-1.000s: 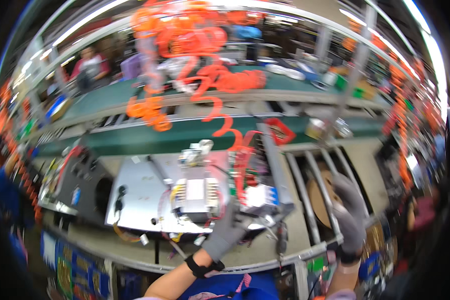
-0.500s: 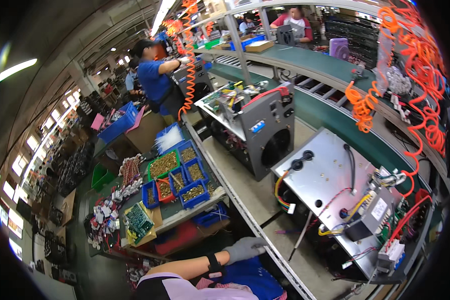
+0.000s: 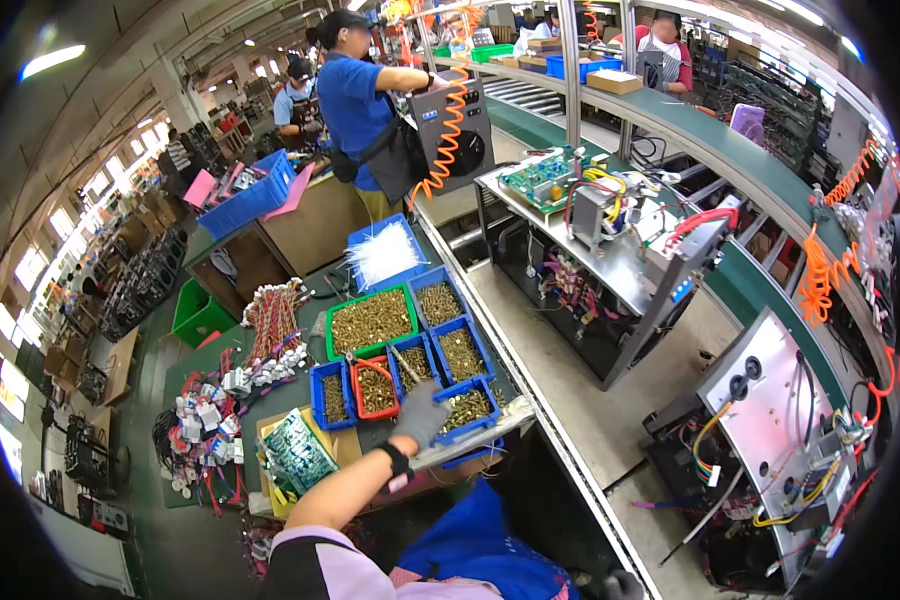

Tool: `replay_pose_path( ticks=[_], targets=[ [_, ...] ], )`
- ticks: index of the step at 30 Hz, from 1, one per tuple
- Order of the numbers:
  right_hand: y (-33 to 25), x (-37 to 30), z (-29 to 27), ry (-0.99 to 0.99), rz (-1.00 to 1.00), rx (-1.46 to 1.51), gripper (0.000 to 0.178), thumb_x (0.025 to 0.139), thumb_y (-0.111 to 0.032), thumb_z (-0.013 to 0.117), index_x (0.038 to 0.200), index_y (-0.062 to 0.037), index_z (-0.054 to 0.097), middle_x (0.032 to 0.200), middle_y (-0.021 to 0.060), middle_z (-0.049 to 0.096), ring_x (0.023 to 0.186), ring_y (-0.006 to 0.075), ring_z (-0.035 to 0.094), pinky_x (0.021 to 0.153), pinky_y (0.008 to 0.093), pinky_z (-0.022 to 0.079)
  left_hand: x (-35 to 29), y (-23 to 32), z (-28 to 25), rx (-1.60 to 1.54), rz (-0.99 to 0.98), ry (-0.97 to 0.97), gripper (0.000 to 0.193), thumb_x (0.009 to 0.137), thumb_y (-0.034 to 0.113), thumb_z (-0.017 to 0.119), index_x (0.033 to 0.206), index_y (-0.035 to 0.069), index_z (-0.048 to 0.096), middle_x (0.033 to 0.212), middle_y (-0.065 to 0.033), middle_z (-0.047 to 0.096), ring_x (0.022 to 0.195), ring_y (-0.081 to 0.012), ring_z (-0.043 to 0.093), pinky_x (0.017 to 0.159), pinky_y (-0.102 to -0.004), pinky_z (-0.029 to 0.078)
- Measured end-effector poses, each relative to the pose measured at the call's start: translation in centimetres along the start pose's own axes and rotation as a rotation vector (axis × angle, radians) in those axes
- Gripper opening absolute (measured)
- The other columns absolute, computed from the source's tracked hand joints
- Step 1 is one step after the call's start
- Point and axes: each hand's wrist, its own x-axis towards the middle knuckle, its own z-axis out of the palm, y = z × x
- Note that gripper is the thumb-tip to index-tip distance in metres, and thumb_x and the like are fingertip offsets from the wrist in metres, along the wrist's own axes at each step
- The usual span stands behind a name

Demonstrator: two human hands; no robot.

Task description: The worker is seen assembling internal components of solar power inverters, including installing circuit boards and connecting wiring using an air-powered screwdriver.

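My left hand (image 3: 422, 416), in a grey glove, is over the near edge of the small-parts bins, fingers stretched out and nothing visible in them. It is nearest to a blue bin (image 3: 487, 420) of brass-coloured screws and a narrow blue bin (image 3: 426, 346) with a thin stick-like tool (image 3: 407, 366) lying in it. Beside these stand a red bin (image 3: 394, 412) and a larger green bin (image 3: 330, 342), both holding similar small metal parts. My right hand (image 3: 622, 585), gloved, shows only partly at the lower edge; its fingers cannot be made out.
Bundled wires with white connectors (image 3: 220, 410) and a bagged green circuit board (image 3: 298, 450) lie left of the bins. White cable ties fill a blue tray (image 3: 358, 240). A metal rail (image 3: 545, 415) separates the bench from open machine chassis (image 3: 625, 275). A co-worker (image 3: 355, 115) stands ahead.
My left hand has moved from the rail forward and left to the bins. My view has turned leftward, and my right hand has come into sight at the lower edge.
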Motion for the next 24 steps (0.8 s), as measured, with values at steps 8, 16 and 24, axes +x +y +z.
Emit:
replay_pose_path(
  ticks=[8,16,24],
  targets=[
    [-6.6,0.9,7.4,-0.005,-0.116,-0.079,0.036,0.089,-0.031,0.059,0.105,0.0009,0.062,0.096,0.0193,0.065,0.09,0.0293,0.061,0.08,0.0354,0.047,11.6,-3.2,1.0,0.589,-0.108,-0.293,0.041,0.077,0.017,0.063,0.114,0.005,0.052,0.111,-0.0221,0.061,0.107,-0.0364,0.059,0.084,-0.0454,0.051],
    [-7.9,0.2,8.2,0.072,-0.006,-0.076,0.035,0.088,-0.03,0.06,0.105,0.0008,0.062,0.098,0.0171,0.065,0.09,0.028,0.061,0.082,0.0348,0.047,13.5,-5.3,0.3,0.558,-0.021,-0.332,0.02,0.079,0.011,0.058,0.096,0.005,0.065,0.102,-0.0182,0.065,0.099,-0.0361,0.062,0.085,-0.0432,0.05],
    [-6.9,0.9,8.5,0.064,-0.072,-0.051,0.035,0.089,-0.028,0.063,0.105,0.0021,0.062,0.1,0.0156,0.065,0.092,0.0248,0.061,0.082,0.0326,0.048,13.9,-8.4,-2.2,-0.242,-0.249,-0.248,0.019,0.079,0.007,0.064,0.096,0.002,0.071,0.083,-0.0147,0.069,0.068,-0.0221,0.067,0.061,-0.0344,0.055]
  ],
)
